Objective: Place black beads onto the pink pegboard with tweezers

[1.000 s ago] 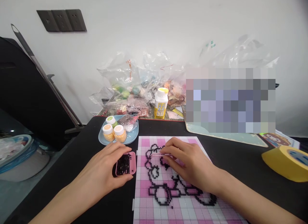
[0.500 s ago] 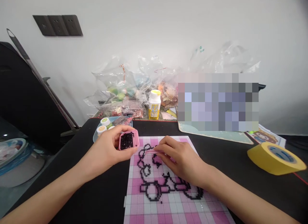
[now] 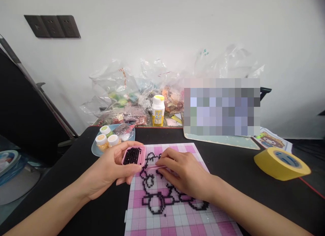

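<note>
white wall [image 3: 152,26], black table [image 3: 233,161], left hand [image 3: 110,166] gripping pink bead tray [image 3: 143,155], right hand [image 3: 184,171] pinching pink tweezers [image 3: 152,167] over checked board [image 3: 142,222]

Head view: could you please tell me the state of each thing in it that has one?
Pink tray: held by left hand, open, partly filled with black beads.
Pink tweezers: held by right hand; tip closure unclear.
Pegboard: lying flat, partly covered with black beads.
White bottle: upright, capped.
Three jars: lidded, on blue plate.
Yellow tape roll: lying flat.
</note>
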